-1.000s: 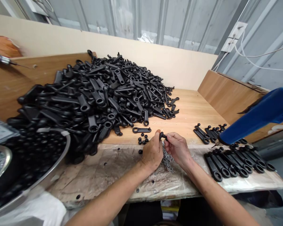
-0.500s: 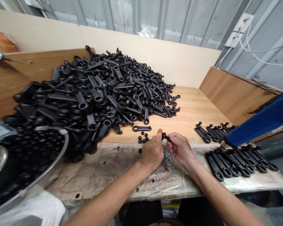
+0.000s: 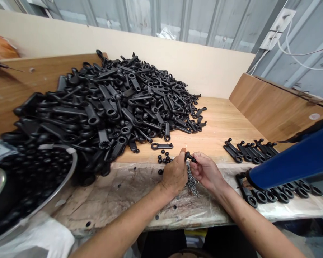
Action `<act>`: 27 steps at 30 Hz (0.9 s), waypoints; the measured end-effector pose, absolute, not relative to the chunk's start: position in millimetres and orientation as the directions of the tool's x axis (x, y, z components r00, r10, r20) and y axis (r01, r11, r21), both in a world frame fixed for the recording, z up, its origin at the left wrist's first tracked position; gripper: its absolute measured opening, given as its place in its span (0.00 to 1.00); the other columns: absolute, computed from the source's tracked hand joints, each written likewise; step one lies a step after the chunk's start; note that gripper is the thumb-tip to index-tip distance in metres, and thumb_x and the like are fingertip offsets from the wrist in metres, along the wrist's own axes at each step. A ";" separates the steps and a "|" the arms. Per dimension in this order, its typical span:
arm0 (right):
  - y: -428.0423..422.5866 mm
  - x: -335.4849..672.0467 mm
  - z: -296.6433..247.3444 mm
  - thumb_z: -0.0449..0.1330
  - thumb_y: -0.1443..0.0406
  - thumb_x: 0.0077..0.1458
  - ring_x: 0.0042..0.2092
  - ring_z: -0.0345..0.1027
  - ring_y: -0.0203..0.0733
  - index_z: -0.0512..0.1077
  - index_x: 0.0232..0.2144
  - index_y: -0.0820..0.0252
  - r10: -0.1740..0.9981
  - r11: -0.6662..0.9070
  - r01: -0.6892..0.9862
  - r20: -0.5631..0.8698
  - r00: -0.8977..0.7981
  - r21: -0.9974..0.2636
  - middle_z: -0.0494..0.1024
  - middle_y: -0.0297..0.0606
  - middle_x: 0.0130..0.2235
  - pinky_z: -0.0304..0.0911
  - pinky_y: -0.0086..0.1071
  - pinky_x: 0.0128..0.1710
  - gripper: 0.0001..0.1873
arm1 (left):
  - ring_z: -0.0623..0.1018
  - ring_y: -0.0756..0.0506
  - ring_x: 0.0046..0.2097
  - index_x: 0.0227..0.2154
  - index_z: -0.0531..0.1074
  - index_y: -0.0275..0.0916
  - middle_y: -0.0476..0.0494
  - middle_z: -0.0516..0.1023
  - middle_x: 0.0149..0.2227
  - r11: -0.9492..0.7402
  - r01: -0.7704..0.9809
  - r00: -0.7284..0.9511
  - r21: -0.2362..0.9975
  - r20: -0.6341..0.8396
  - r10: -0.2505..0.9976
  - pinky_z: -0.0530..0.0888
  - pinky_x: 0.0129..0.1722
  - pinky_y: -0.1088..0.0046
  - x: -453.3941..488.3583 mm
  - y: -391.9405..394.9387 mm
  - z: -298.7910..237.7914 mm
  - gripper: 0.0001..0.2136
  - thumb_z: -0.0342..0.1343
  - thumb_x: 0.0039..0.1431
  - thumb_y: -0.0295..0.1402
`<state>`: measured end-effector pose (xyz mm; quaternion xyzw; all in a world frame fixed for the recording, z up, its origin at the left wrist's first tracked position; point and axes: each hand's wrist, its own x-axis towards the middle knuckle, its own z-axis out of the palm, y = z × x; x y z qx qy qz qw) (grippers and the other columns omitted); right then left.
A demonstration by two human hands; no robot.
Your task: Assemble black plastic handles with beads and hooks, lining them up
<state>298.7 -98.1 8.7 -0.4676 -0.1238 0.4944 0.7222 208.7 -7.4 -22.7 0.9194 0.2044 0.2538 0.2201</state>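
My left hand is closed around a black plastic crank handle, most of which the fingers hide. My right hand pinches the small black end of the same piece, and the two hands nearly touch. Below and between them lies a heap of small metal screws. Several round black knobs sit just left of my left hand. A single crank handle lies flat behind them.
A big pile of black crank handles fills the back left. A tub of black knobs stands at front left. Rows of knobbed handles lie right. A blue sleeve, apparently another person's, reaches over the front row. A screwdriver tip juts in left.
The blue sleeve has come further in, down and to the left, over the front row of handles. Both my hands stay nearly in place with the same piece.
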 end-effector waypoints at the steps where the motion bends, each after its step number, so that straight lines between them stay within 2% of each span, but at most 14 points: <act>1: -98.2 297.5 9.0 0.63 0.59 0.43 0.16 0.52 0.26 0.59 0.24 0.59 0.826 0.072 -0.586 -0.281 0.489 -0.807 0.64 0.26 0.17 0.43 0.18 0.13 0.16 | 0.75 0.42 0.43 0.54 0.53 0.30 0.35 0.75 0.40 -0.834 0.279 0.798 0.477 0.368 0.478 0.71 0.42 0.65 208.4 -7.0 -22.3 0.20 0.37 0.58 0.26; 3: -97.6 292.8 10.1 0.62 0.59 0.43 0.15 0.51 0.26 0.60 0.23 0.60 0.785 0.078 -0.521 -0.270 0.558 -0.850 0.64 0.26 0.16 0.41 0.18 0.12 0.15 | 0.76 0.41 0.42 0.55 0.52 0.30 0.34 0.75 0.39 -0.851 0.307 0.813 0.426 0.348 0.467 0.71 0.40 0.65 208.4 -7.7 -21.1 0.21 0.38 0.58 0.28; 5: -96.3 287.4 11.3 0.61 0.59 0.44 0.15 0.49 0.26 0.61 0.22 0.61 0.706 0.094 -0.403 -0.224 0.672 -0.910 0.63 0.27 0.16 0.41 0.19 0.12 0.14 | 0.76 0.40 0.41 0.55 0.52 0.30 0.33 0.74 0.40 -0.843 0.328 0.818 0.427 0.318 0.480 0.71 0.38 0.65 209.2 -10.7 -18.6 0.21 0.38 0.59 0.30; 8: -94.3 283.3 10.9 0.58 0.58 0.46 0.15 0.49 0.26 0.63 0.20 0.61 0.621 0.111 -0.276 -0.151 0.770 -0.955 0.62 0.26 0.15 0.41 0.20 0.12 0.13 | 0.76 0.40 0.41 0.54 0.53 0.30 0.33 0.74 0.41 -0.778 0.363 0.804 0.513 0.250 0.539 0.71 0.39 0.65 211.2 -18.3 -11.4 0.20 0.37 0.60 0.31; 12: -92.2 286.1 7.2 0.56 0.57 0.48 0.16 0.50 0.28 0.63 0.20 0.61 0.640 0.102 -0.250 -0.129 0.757 -0.963 0.62 0.26 0.16 0.43 0.21 0.13 0.14 | 0.75 0.39 0.41 0.54 0.52 0.29 0.31 0.74 0.41 -0.679 0.368 0.804 0.636 0.150 0.576 0.70 0.40 0.62 213.4 -26.1 -3.2 0.20 0.36 0.60 0.31; 14: -90.9 288.8 8.7 0.56 0.56 0.49 0.17 0.53 0.29 0.65 0.22 0.61 0.635 0.081 -0.148 -0.063 0.770 -0.986 0.64 0.27 0.17 0.47 0.22 0.14 0.13 | 0.75 0.40 0.42 0.55 0.49 0.29 0.31 0.73 0.43 -0.643 0.303 0.817 0.703 0.156 0.555 0.69 0.41 0.62 213.2 -26.2 -4.4 0.21 0.36 0.59 0.30; 17: -89.1 298.4 20.2 0.57 0.57 0.48 0.21 0.59 0.31 0.70 0.27 0.60 0.637 -0.006 0.164 0.123 0.761 -0.986 0.69 0.29 0.21 0.54 0.24 0.19 0.12 | 0.70 0.41 0.50 0.57 0.45 0.32 0.31 0.64 0.53 -0.649 0.100 0.844 0.754 0.282 0.457 0.66 0.48 0.63 210.5 -19.8 -11.1 0.25 0.42 0.56 0.30; 19: -89.8 312.9 31.5 0.55 0.57 0.50 0.26 0.65 0.34 0.71 0.29 0.60 0.629 -0.177 0.454 0.254 0.734 -0.873 0.73 0.32 0.25 0.58 0.26 0.26 0.12 | 0.64 0.41 0.55 0.58 0.43 0.34 0.31 0.58 0.57 -0.663 -0.007 0.821 0.749 0.382 0.424 0.62 0.52 0.60 207.8 -10.6 -13.4 0.30 0.46 0.54 0.32; 21: -93.2 333.7 41.0 0.52 0.56 0.53 0.33 0.68 0.38 0.72 0.31 0.59 0.639 -0.505 0.648 0.258 0.725 -0.570 0.75 0.36 0.29 0.58 0.27 0.32 0.14 | 0.63 0.41 0.56 0.59 0.42 0.36 0.34 0.57 0.57 -0.645 -0.037 0.760 0.764 0.440 0.477 0.61 0.53 0.58 204.6 1.2 -9.8 0.32 0.49 0.53 0.33; 23: -98.7 356.7 44.4 0.52 0.58 0.53 0.38 0.69 0.42 0.73 0.32 0.59 0.627 -0.736 0.644 0.148 0.765 -0.211 0.76 0.41 0.33 0.57 0.29 0.35 0.13 | 0.65 0.42 0.53 0.58 0.45 0.39 0.37 0.61 0.54 -0.600 -0.037 0.665 0.800 0.467 0.582 0.64 0.50 0.60 200.9 14.0 -1.1 0.31 0.51 0.52 0.33; 24: -101.5 367.4 43.5 0.53 0.59 0.53 0.39 0.69 0.44 0.73 0.32 0.61 0.607 -0.784 0.614 0.090 0.789 -0.095 0.76 0.45 0.34 0.57 0.30 0.35 0.12 | 0.67 0.43 0.52 0.57 0.47 0.40 0.39 0.64 0.52 -0.572 -0.036 0.611 0.819 0.472 0.636 0.66 0.47 0.63 198.9 20.4 4.1 0.30 0.51 0.52 0.33; 25: -103.9 376.8 41.3 0.54 0.62 0.52 0.39 0.69 0.46 0.73 0.32 0.62 0.587 -0.808 0.589 0.049 0.808 -0.033 0.76 0.48 0.35 0.57 0.31 0.35 0.12 | 0.68 0.44 0.50 0.57 0.48 0.41 0.40 0.65 0.50 -0.543 -0.042 0.553 0.839 0.472 0.687 0.67 0.45 0.65 197.0 26.9 9.1 0.30 0.52 0.51 0.33; 27: -106.6 389.9 35.4 0.53 0.66 0.52 0.40 0.69 0.49 0.73 0.33 0.67 0.556 -0.831 0.556 0.031 0.831 0.004 0.75 0.55 0.36 0.58 0.34 0.35 0.11 | 0.69 0.45 0.48 0.55 0.50 0.41 0.42 0.68 0.47 -0.472 -0.072 0.428 0.879 0.454 0.781 0.68 0.41 0.70 194.0 39.7 16.6 0.29 0.52 0.50 0.32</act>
